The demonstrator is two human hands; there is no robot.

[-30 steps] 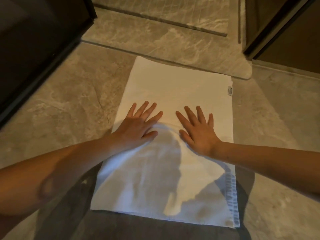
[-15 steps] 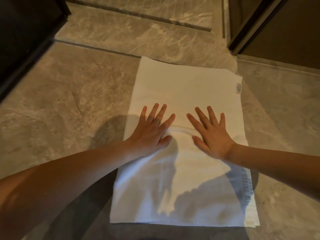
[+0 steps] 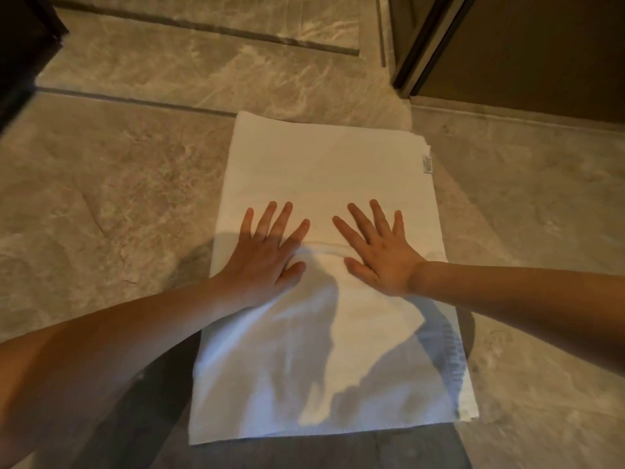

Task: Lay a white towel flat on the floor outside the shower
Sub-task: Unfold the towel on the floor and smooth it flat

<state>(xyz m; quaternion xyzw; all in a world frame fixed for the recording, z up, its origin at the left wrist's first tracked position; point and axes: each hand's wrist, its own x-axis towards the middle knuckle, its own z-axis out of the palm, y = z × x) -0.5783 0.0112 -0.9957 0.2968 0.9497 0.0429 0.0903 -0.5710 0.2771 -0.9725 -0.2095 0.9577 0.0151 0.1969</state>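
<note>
A white towel (image 3: 324, 164) lies spread on the marbled grey floor (image 3: 118, 184), its far edge close to a dark threshold line. A small label (image 3: 428, 163) sits at its far right corner. My left hand (image 3: 267, 255) and my right hand (image 3: 378, 252) press palm-down on the towel's middle, fingers spread, side by side. A low crease runs across the cloth between the two hands. Shadows of my arms cover the towel's near half.
A dark threshold strip (image 3: 135, 101) crosses the floor beyond the towel, with a second strip (image 3: 209, 28) further back. A dark door and frame (image 3: 507, 52) stand at the upper right. A dark panel (image 3: 23, 45) edges the upper left.
The view has shifted, so the towel sits more to the right and centre of the frame. Both hands stay flat on the towel's middle, with the crease between them still there.
</note>
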